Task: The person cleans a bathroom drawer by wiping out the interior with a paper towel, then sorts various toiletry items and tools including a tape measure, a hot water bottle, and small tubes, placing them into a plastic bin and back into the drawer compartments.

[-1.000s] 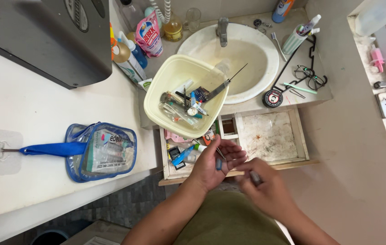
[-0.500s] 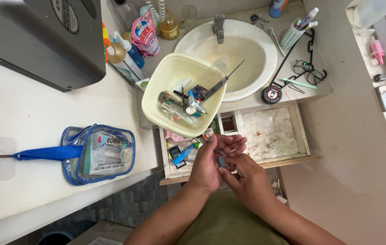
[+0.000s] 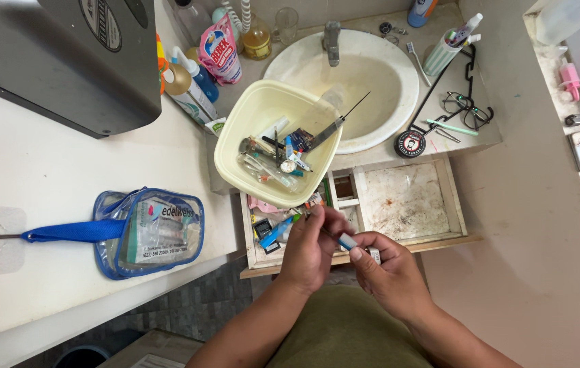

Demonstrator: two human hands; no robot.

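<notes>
My left hand (image 3: 310, 251) and my right hand (image 3: 389, 272) meet over the front of an open drawer (image 3: 404, 202). Between them they pinch a thin stick-like item with a pale blue end (image 3: 344, 240); the left fingers grip its upper part, the right fingers its lower end. A small white piece also sits in my right fingers. Just above, a cream plastic basin (image 3: 263, 112) rests on the counter edge, filled with several small tools, tubes and pens.
A white sink (image 3: 378, 68) lies behind the basin, with bottles (image 3: 198, 78), a cup of toothbrushes (image 3: 443, 51), glasses (image 3: 467, 105) and a round tin (image 3: 410, 144) around it. A blue transparent pouch (image 3: 150, 232) lies on the white counter. A grey appliance (image 3: 58, 58) stands top left.
Both hands have drawn together over the drawer front, and the thin item is now held up between the fingers of both. The view has shifted slightly.
</notes>
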